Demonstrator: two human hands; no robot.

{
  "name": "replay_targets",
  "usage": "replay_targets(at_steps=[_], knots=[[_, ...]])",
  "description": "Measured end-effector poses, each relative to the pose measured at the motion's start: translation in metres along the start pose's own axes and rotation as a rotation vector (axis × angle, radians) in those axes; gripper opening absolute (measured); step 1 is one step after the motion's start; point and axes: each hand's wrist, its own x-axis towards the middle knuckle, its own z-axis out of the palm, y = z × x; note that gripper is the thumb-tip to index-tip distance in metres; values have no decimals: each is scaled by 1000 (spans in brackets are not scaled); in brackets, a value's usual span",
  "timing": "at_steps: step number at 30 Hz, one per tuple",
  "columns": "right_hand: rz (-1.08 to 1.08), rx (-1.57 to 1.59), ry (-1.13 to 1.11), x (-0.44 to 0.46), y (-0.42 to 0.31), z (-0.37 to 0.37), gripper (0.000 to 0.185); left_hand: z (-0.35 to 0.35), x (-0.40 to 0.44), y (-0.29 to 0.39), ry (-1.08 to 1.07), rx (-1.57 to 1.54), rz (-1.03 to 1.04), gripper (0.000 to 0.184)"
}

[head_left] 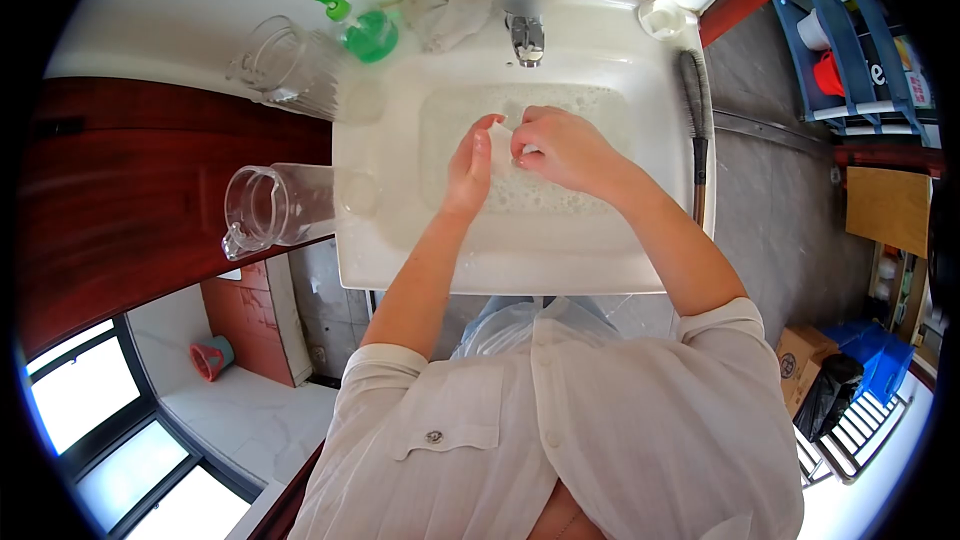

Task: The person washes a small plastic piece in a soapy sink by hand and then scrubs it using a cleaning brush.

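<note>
Over the soapy water [590,105] in a white sink [400,210], both my hands meet around a small white object [502,140], too pale and covered to name. My left hand [470,168] grips its left side, thumb raised and fingers curled behind. From the right, my right hand [568,150] has its fingers bent and pinched at the object's other side, where a bit of white shows between them. The chrome faucet [527,40] stands beyond my hands.
Two clear glass pitchers [300,202] lie on the sink's left edge. Behind them are a green soap bottle [368,35] and a crumpled cloth [447,15]. A black brush [694,100] rests along the right rim, below a small white dish [662,17].
</note>
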Motion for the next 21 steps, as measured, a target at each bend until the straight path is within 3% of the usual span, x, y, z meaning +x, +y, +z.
replay_targets(at_steps=[1,3,4,6,7,9,10,12,16,18,21], knots=[[1,-4,-1,0,-1,2,7,0,2,3,0,-4,2,58],[30,61,273,1,-6,13,5,-2,5,10,18,-17,-101,59],[27,60,275,1,-7,16,5,-3,8,10,20,-17,-97,59],[-34,125,352,0,-9,22,4,-7,12,12,47,-90,-279,61],[-37,128,356,0,-7,22,4,-11,14,8,48,-85,-278,61],[105,113,181,-5,6,21,4,-22,16,-6,-12,-446,-582,62],[105,115,182,-5,18,27,4,-24,15,-10,-12,-444,-583,62],[482,-65,125,1,58,55,9,-28,14,-15,-163,-827,-580,60],[535,-291,248,-1,117,117,13,-22,9,-4,-165,-999,-571,57],[448,-212,-61,-2,128,129,13,-21,9,-7,-183,-1040,-556,57],[561,44,128,1,75,82,9,-22,8,-15,-181,-1037,-551,57]])
